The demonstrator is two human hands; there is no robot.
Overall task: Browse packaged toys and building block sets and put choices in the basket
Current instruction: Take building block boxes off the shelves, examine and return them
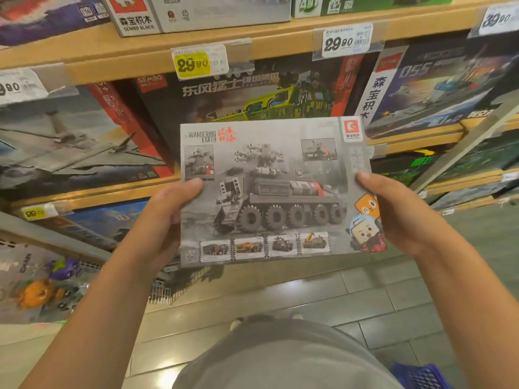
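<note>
Fingers on "Wandering Earth" box, 29.90 tag

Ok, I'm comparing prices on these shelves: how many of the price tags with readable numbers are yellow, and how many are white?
Yellow price tags: 2
White price tags: 3
Total: 5
</note>
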